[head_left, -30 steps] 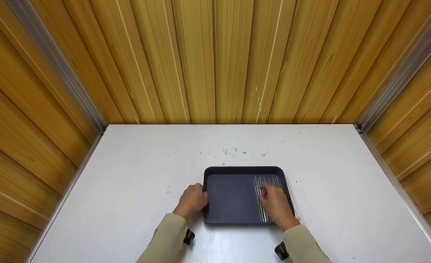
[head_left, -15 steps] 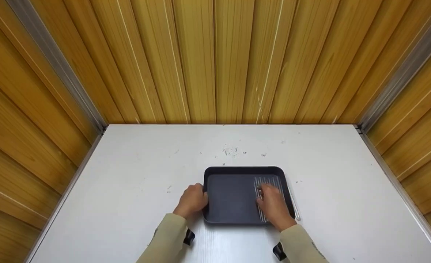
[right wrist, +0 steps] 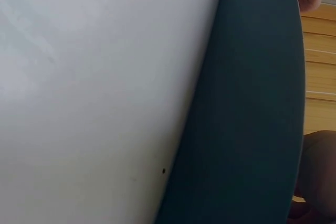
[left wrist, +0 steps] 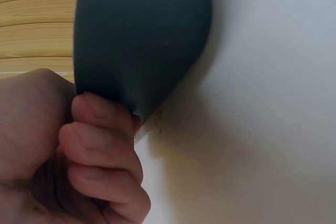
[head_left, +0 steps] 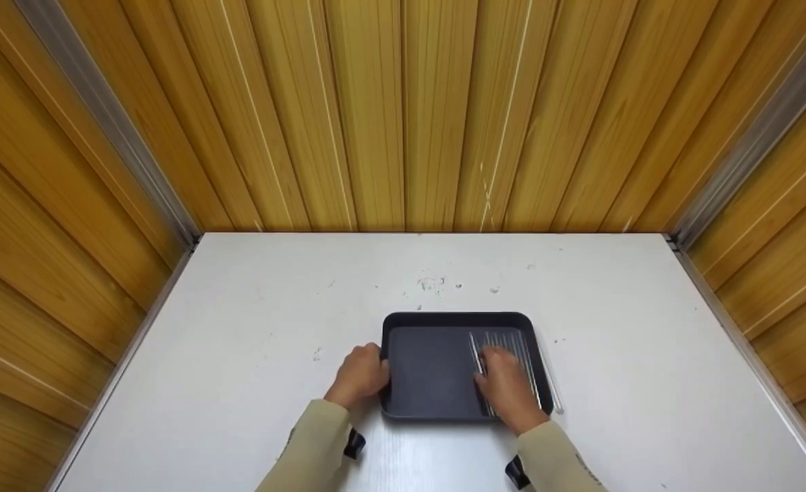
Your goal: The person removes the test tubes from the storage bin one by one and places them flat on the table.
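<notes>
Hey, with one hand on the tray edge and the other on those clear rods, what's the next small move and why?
Probably curl the right hand's fingers round the clear thin rods, which lie loose in the right part of the dark rectangular tray; one rod lies over the right rim. The left hand grips the left rim, steadying the tray.

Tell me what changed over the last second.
The right hand slid a little leftward and toward the person across the clear rods in the dark tray, and the leftmost rods now lie slightly skewed. The left hand keeps its grip on the tray's left rim; the tray has not moved.
</notes>
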{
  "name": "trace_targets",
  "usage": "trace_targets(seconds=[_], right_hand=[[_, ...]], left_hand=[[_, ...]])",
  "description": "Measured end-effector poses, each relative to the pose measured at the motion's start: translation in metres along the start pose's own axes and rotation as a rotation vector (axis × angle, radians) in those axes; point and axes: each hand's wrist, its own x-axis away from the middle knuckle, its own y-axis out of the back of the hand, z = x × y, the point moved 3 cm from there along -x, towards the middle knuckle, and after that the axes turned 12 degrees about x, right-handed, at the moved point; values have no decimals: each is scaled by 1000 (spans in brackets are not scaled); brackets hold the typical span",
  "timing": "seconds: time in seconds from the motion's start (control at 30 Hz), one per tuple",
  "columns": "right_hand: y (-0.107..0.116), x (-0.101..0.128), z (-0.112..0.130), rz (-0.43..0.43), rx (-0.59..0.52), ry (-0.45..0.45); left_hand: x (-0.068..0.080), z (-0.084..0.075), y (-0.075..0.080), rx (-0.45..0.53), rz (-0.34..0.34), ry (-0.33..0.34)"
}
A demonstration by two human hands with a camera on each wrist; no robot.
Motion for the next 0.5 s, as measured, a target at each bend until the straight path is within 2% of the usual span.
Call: trace_targets(seconds=[0.17, 0.5], right_hand=[[0, -1, 2, 13, 46, 2], [-5, 0, 6, -9, 90, -3]], left_hand=[[-1, 0, -1, 1, 1, 8], [-1, 3, -2, -21, -10, -33]])
